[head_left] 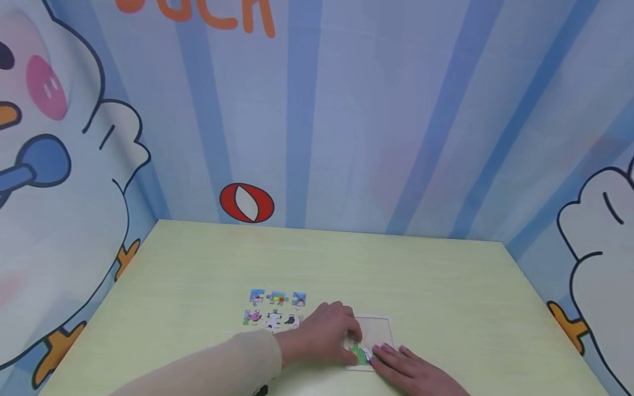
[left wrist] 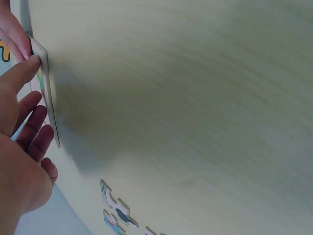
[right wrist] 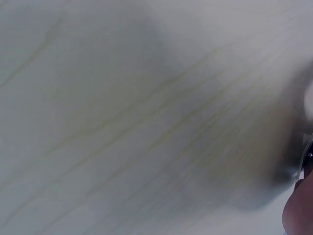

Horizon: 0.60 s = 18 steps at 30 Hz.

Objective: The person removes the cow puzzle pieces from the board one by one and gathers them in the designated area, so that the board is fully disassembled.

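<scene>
A shallow wooden puzzle tray [head_left: 377, 325] lies on the table under both hands. In its near part sit jigsaw pieces, a green puzzle piece [head_left: 359, 355] and a whitish one beside it, partly covered by fingers. My left hand [head_left: 327, 330] reaches over the tray's left side. Its thumb touches the tray's near-left part, and the other fingers bend loosely above the board, apart from the thumb in the left wrist view. My right hand [head_left: 408, 367] lies over the tray's near-right corner, its straight fingers resting on the pieces there.
Left of the tray, loose jigsaw pieces [head_left: 278, 298] with animal pictures lie in two rows; my left wrist partly overlaps the nearer row. The pale table [head_left: 446, 291] ends at a blue striped backdrop [head_left: 346, 137] with cartoon ducks at both sides.
</scene>
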{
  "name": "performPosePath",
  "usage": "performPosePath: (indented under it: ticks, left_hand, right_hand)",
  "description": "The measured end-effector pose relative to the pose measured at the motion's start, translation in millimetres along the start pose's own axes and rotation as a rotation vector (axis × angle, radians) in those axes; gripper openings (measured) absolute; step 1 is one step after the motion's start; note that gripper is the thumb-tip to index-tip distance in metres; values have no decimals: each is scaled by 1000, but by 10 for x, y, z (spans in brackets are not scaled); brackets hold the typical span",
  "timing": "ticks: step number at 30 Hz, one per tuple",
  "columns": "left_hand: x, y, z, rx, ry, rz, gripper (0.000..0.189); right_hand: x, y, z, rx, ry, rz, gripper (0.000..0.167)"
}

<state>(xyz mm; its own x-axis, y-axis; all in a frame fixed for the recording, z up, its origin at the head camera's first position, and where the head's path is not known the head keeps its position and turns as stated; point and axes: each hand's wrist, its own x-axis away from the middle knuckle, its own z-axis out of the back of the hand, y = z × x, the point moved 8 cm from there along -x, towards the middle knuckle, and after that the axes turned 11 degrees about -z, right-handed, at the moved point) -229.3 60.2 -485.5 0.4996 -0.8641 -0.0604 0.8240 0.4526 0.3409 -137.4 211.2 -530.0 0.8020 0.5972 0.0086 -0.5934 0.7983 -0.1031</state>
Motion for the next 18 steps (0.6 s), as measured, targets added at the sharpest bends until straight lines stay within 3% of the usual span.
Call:
performPosePath:
  ticks: [10, 18]
  left_hand:
    - [69, 52, -35, 62, 49, -8, 23]
    - [114, 29, -23, 66, 88, 8, 27]
  right_hand:
    - [-4, 17, -22, -12, 37, 10, 72]
    - [-22, 12, -44, -47, -32, -41, 74]
